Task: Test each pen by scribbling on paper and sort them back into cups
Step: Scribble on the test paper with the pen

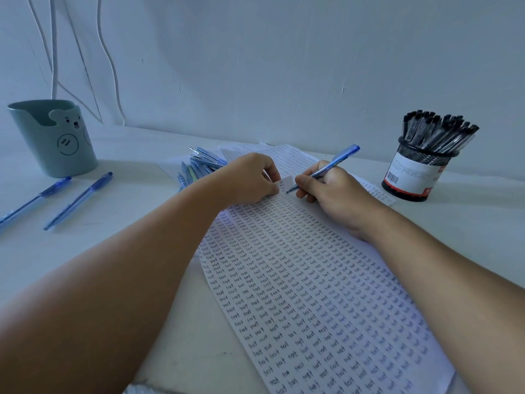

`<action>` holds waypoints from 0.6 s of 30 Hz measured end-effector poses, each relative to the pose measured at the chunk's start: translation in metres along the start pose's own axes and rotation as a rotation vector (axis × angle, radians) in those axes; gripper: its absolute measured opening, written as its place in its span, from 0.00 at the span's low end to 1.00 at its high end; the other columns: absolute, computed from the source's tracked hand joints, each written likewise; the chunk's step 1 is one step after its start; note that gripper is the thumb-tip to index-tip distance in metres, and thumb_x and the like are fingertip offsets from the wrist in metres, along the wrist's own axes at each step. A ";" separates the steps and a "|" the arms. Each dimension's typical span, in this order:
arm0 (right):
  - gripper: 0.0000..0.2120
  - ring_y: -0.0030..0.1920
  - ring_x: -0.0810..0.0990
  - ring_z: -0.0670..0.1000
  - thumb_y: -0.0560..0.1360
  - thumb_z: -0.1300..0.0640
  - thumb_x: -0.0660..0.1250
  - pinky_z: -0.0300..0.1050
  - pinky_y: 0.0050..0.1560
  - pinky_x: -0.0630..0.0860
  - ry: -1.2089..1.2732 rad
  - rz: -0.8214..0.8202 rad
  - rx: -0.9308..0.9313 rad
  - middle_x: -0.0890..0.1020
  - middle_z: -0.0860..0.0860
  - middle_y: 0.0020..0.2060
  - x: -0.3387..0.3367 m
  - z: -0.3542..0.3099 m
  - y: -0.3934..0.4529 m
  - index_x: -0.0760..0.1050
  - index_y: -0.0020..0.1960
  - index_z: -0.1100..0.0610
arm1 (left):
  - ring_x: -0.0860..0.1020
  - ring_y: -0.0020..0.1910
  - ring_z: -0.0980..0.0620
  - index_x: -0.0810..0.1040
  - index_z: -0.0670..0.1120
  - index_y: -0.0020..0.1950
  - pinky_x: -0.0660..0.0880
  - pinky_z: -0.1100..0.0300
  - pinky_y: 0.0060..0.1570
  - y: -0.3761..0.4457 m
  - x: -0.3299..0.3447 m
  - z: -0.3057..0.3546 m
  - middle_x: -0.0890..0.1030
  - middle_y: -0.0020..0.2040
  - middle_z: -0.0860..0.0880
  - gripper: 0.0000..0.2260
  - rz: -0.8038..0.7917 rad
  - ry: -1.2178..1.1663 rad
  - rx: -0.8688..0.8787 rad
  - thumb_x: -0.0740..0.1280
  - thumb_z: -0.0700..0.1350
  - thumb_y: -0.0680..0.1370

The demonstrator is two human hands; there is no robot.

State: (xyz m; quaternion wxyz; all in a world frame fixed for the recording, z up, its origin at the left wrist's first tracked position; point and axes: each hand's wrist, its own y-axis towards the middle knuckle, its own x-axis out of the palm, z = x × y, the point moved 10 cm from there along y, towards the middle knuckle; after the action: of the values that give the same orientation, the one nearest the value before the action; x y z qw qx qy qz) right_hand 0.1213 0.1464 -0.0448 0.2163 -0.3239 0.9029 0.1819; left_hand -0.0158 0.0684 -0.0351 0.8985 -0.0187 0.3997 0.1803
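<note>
Over the paper [298, 280], the right hand [326, 191] gripped a blue pen [326, 167]; the left hand [250, 177] pinched a small slip [285, 184].

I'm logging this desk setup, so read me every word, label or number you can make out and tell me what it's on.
"test", handwritten in rows, over and over: the long white paper sheet.
White label with barcode on the black mesh pen cup: too small to read.
Small white paper slip pinched by the left hand: marks unreadable.

The pale worktop [127, 251] carries written paper sheets [298, 280] at centre. A green cup [54, 137] and two blue pens [76, 201] lie far left; a mesh cup [417, 169] stands far right
</note>
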 end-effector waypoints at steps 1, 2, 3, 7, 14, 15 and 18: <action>0.06 0.42 0.80 0.43 0.83 0.49 0.67 0.45 0.53 0.76 -0.005 0.001 -0.001 0.87 0.45 0.41 0.000 0.000 0.000 0.78 0.52 0.52 | 0.77 0.40 0.57 0.81 0.49 0.52 0.71 0.61 0.39 0.000 0.000 0.000 0.80 0.43 0.53 0.04 0.000 0.000 0.000 0.73 0.43 0.78; 0.06 0.42 0.80 0.43 0.83 0.49 0.67 0.44 0.52 0.76 -0.009 0.002 -0.002 0.87 0.45 0.41 0.000 -0.001 0.000 0.78 0.52 0.52 | 0.77 0.40 0.57 0.81 0.49 0.52 0.71 0.61 0.39 0.000 0.000 0.000 0.80 0.43 0.53 0.04 -0.001 0.000 -0.001 0.73 0.43 0.78; 0.06 0.42 0.80 0.43 0.83 0.49 0.67 0.44 0.52 0.76 -0.011 0.004 -0.004 0.87 0.44 0.41 0.000 -0.001 0.000 0.78 0.53 0.52 | 0.77 0.39 0.57 0.81 0.49 0.52 0.71 0.61 0.39 0.000 0.000 -0.001 0.80 0.43 0.53 0.04 -0.002 -0.004 -0.002 0.73 0.43 0.78; 0.06 0.42 0.80 0.43 0.83 0.50 0.67 0.44 0.52 0.76 -0.013 0.006 -0.004 0.87 0.44 0.41 0.000 -0.001 -0.001 0.78 0.53 0.52 | 0.76 0.39 0.56 0.81 0.49 0.51 0.72 0.61 0.41 0.000 0.000 -0.001 0.80 0.43 0.53 0.04 -0.004 -0.013 -0.009 0.73 0.43 0.78; 0.06 0.42 0.80 0.43 0.83 0.49 0.66 0.44 0.51 0.75 -0.007 0.018 0.003 0.86 0.43 0.40 -0.002 0.000 -0.001 0.78 0.52 0.52 | 0.76 0.38 0.58 0.81 0.49 0.51 0.71 0.63 0.38 0.000 0.000 -0.001 0.79 0.41 0.54 0.03 -0.003 -0.015 -0.006 0.73 0.44 0.78; 0.06 0.42 0.80 0.43 0.83 0.49 0.66 0.43 0.50 0.75 -0.011 0.020 0.002 0.86 0.43 0.40 -0.002 0.000 -0.001 0.78 0.52 0.52 | 0.76 0.38 0.58 0.81 0.49 0.51 0.71 0.63 0.38 0.000 0.000 -0.001 0.79 0.41 0.54 0.03 -0.002 -0.017 -0.006 0.73 0.44 0.78; 0.06 0.40 0.80 0.41 0.84 0.49 0.66 0.42 0.48 0.74 -0.025 0.020 0.003 0.86 0.43 0.40 -0.002 -0.002 -0.002 0.77 0.52 0.51 | 0.76 0.37 0.58 0.81 0.49 0.51 0.70 0.63 0.37 0.000 0.000 -0.001 0.79 0.41 0.54 0.03 0.000 -0.013 -0.006 0.73 0.44 0.78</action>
State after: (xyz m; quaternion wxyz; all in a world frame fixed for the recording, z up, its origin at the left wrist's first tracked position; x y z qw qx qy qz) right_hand 0.1234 0.1454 -0.0428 0.2261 -0.3123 0.9036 0.1868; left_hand -0.0165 0.0681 -0.0359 0.9010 -0.0203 0.3935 0.1818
